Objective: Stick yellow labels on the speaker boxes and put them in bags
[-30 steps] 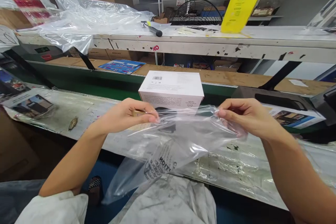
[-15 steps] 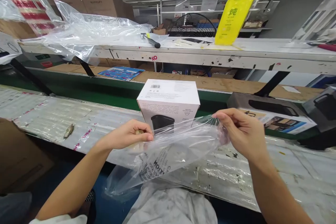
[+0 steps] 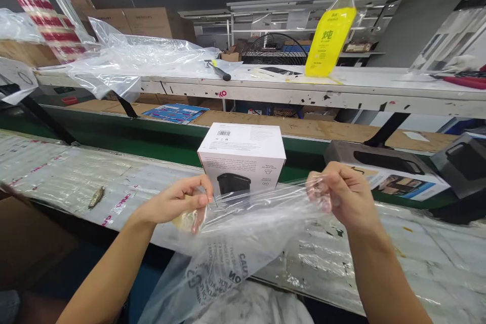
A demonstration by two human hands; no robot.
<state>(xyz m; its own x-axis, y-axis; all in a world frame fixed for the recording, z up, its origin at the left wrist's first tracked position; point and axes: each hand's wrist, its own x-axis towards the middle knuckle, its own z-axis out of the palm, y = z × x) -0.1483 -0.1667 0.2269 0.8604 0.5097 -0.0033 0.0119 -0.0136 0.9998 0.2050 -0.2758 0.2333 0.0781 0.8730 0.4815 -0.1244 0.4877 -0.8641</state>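
Observation:
A clear plastic bag (image 3: 243, 238) with printed caution text is stretched between my two hands, its lower part hanging over the bench's front edge. My left hand (image 3: 178, 200) pinches the bag's upper left edge, with some fingers seen through the film. At the upper right edge my right hand (image 3: 341, 195) grips the film, its fingers partly behind or inside the plastic. Just beyond the bag stands a white printed carton (image 3: 243, 144) with a black container pictured on its front. The bag covers the carton's lower front.
Two grey printed boxes lie at the right, the nearer one (image 3: 387, 167) on its side. A raised shelf (image 3: 266, 92) holds a yellow bottle (image 3: 330, 43), a black-handled razor-like tool (image 3: 220, 72) and clear plastic bags (image 3: 144, 53). A blue sheet (image 3: 176, 113) lies below it.
My right hand has moved slightly lower and gathered its grip on the film. The left fingers now show through the bag, and more printed text is visible. The camera view has tilted up.

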